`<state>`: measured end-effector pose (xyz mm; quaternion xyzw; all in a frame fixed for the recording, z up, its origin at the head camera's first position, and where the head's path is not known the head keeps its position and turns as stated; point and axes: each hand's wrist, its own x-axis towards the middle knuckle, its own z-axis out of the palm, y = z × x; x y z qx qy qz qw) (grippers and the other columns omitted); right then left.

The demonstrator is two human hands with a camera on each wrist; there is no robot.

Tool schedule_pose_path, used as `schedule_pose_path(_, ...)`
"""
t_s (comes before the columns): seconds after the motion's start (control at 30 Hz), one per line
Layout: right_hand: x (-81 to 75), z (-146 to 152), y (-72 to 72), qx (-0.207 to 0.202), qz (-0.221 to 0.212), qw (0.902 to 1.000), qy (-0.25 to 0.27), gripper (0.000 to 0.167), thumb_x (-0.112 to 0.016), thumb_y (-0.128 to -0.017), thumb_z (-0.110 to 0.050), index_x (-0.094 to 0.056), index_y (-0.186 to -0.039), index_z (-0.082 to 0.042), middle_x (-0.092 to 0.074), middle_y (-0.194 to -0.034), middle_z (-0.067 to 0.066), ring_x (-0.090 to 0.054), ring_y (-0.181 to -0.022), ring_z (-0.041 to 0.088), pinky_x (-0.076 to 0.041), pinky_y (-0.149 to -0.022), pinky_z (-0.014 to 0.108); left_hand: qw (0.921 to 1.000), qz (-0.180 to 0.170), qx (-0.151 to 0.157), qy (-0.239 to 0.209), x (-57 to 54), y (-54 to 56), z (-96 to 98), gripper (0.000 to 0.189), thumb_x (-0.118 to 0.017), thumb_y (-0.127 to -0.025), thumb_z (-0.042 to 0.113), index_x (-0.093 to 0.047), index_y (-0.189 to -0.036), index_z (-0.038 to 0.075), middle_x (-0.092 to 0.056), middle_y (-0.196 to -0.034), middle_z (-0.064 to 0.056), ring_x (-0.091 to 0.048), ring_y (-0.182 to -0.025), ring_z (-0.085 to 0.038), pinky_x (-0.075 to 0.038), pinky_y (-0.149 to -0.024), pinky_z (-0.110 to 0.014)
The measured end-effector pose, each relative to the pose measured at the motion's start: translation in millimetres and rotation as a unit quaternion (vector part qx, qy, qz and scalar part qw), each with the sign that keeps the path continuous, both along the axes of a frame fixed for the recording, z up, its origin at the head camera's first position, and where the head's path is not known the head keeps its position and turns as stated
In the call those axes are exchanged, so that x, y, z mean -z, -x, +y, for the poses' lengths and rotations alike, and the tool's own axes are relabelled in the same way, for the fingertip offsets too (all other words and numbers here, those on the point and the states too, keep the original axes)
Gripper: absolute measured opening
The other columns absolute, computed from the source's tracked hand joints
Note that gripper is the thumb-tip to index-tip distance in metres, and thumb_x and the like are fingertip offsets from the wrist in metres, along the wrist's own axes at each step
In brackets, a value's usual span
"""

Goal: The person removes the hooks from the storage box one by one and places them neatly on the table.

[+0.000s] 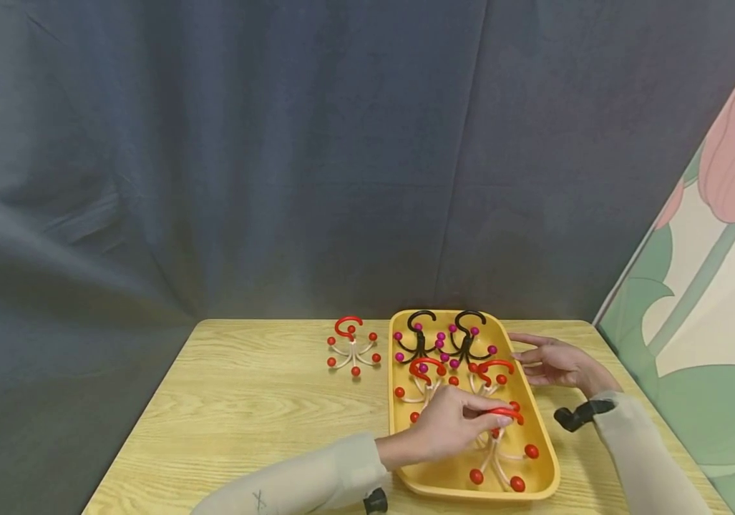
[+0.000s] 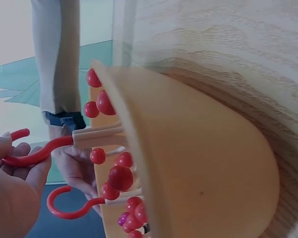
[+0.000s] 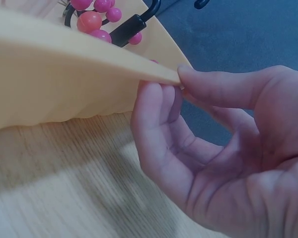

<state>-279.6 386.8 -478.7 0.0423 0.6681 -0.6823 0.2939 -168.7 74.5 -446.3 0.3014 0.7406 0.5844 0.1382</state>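
Far left: pale wood-grain worktop (image 1: 258, 400). One red-hooked hanger with pale arms and red ball tips (image 1: 352, 352) stands alone on it, just beside the tray.

Yellow tray (image 1: 444, 476) next. Along its left side, at the back, a black hanger with magenta tips (image 1: 421, 343); nearer, a red-hooked hanger (image 1: 429, 390), partly behind the left hand.

Left hand (image 1: 447, 425) reaches over the tray's near half. Its grip pinches the hook of the front hanger (image 2: 97, 139); that hanger is upright, ball tips inside the tray. Cannot tell whether they bear on the floor.

Along the right side: second black hanger (image 1: 466, 345) at the back, second red-hooked hanger (image 1: 486, 390) in the middle, the held one nearest. The two black ones sit close, tips crowding.

Far right: right hand (image 1: 557, 365) at the tray's side. Its grip is closed on the rim, thumb at the edge, fingers underneath, seemingly steadying the tray.

Step in hand, as judged: handling the front hanger at its place in the tray, the tray braced. Setting down or lifting out: cannot tell. Either way the next move calls for a straight vertical path, tips kept clear of the rim and of neighbouring arms, and a firm hold on the rim.
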Motion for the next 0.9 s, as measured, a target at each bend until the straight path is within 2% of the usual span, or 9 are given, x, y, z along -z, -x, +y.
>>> schedule_pose_path(0.07, -0.3, -1, 0.3, -0.001, 0.001, 1.0, 0.001, 0.065, -0.059, -0.107, -0.01, -0.032, -0.166, -0.018, -0.076, -0.116, 0.006, -0.078, -0.095, 0.02, -0.065, -0.085, 0.038, 1.0, 0.006, 0.0, -0.001, -1.7, 1.7, -1.9, 0.027, -0.076, -0.098, 0.031, -0.081, -0.121, 0.019, -0.081, -0.112, 0.008, -0.044, -0.048, 0.005, -0.034, -0.044, -0.014)
schedule_pose_path(0.2, 0.1, 0, 1.4, -0.003, 0.001, 1.0, 0.002, 0.059, -0.059, -0.107, -0.01, -0.04, -0.162, -0.021, -0.075, -0.116, 0.005, -0.077, -0.096, 0.02, -0.065, -0.086, 0.037, 0.9997, 0.02, 0.01, 0.006, -8.5, 6.3, -5.9, 0.027, -0.075, -0.098, 0.031, -0.081, -0.121, 0.017, -0.081, -0.113, 0.004, -0.064, -0.066, 0.01, -0.037, -0.048, -0.012)
schedule_pose_path(0.23, -0.1, 1, 1.5, -0.004, 0.001, 1.0, 0.001, 0.059, -0.059, -0.107, -0.01, -0.041, -0.161, -0.021, -0.075, -0.116, 0.005, -0.077, -0.096, 0.019, -0.065, -0.086, 0.037, 0.9995, 0.024, 0.015, 0.012, -11.2, 7.5, -7.2, 0.027, -0.075, -0.098, 0.031, -0.081, -0.121, 0.017, -0.081, -0.112, 0.004, -0.059, -0.06, 0.009, -0.033, -0.046, -0.014)
schedule_pose_path(0.33, -1.5, 0, 0.8, -0.003, 0.0, 1.0, -0.003, 0.06, -0.06, -0.107, -0.01, -0.039, -0.162, -0.02, -0.075, -0.116, 0.005, -0.077, -0.095, 0.019, -0.065, -0.086, 0.036, 0.999, 0.024, 0.034, 0.016, -20.9, 10.0, -12.1, 0.027, -0.074, -0.099, 0.03, -0.081, -0.121, 0.016, -0.082, -0.11, 0.002, -0.054, -0.056, 0.008, -0.03, -0.046, -0.014)
schedule_pose_path(0.4, -2.6, 0, 0.2, -0.002, -0.001, 1.0, -0.007, 0.063, -0.06, -0.107, -0.01, -0.036, -0.164, -0.018, -0.074, -0.116, 0.005, -0.077, -0.094, 0.019, -0.065, -0.086, 0.036, 0.9989, 0.022, 0.037, 0.017, -28.9, 11.1, -16.4, 0.027, -0.074, -0.099, 0.031, -0.081, -0.121, 0.016, -0.082, -0.11, 0.003, -0.053, -0.057, 0.01, -0.036, -0.05, -0.012)
schedule_pose_path(0.53, -3.8, -1, -0.3, -0.003, -0.004, 0.9999, -0.011, 0.066, -0.058, -0.107, -0.01, -0.03, -0.167, -0.017, -0.074, -0.116, 0.005, -0.076, -0.09, 0.018, -0.065, -0.084, 0.036, 0.9993, 0.015, 0.033, 0.005, -46.6, 15.0, -28.0, 0.028, -0.075, -0.099, 0.032, -0.081, -0.121, 0.017, -0.082, -0.111, 0.0, -0.068, -0.078, 0.012, -0.051, -0.062, -0.013)
schedule_pose_path(0.7, -4.0, -2, -0.1, -0.004, -0.006, 0.9998, -0.017, 0.07, -0.058, -0.108, -0.01, -0.024, -0.168, -0.016, -0.074, -0.115, 0.006, -0.076, -0.088, 0.018, -0.065, -0.083, 0.036, 0.9992, 0.027, 0.023, -0.016, -64.2, 21.0, -45.7, 0.027, -0.074, -0.099, 0.029, -0.081, -0.122, 0.016, -0.083, -0.108, -0.004, -0.067, -0.073, 0.005, -0.038, -0.053, -0.018)
schedule_pose_path(0.8, -4.0, -2, 0.0, 0.0, -0.007, 0.9996, -0.027, 0.072, -0.06, -0.107, -0.012, -0.022, -0.169, -0.015, -0.075, -0.114, 0.005, -0.076, -0.087, 0.018, -0.065, -0.082, 0.036, 0.9991, 0.031, 0.01, -0.028, -70.6, 24.4, -56.3, 0.026, -0.074, -0.099, 0.028, -0.081, -0.121, 0.016, -0.083, -0.108, -0.004, -0.071, -0.08, 0.004, -0.042, -0.056, -0.018)
schedule_pose_path(0.9, -4.8, -2, -0.1, -0.002, -0.005, 0.9994, -0.034, 0.074, -0.06, -0.107, -0.013, -0.02, -0.169, -0.014, -0.075, -0.113, 0.005, -0.075, -0.085, 0.017, -0.065, -0.082, 0.036, 0.9989, 0.025, -0.004, -0.04, -75.0, 28.4, -67.5, 0.027, -0.075, -0.099, 0.028, -0.081, -0.121, 0.014, -0.083, -0.108, -0.007, -0.078, -0.093, -0.003, -0.057, -0.074, -0.017)
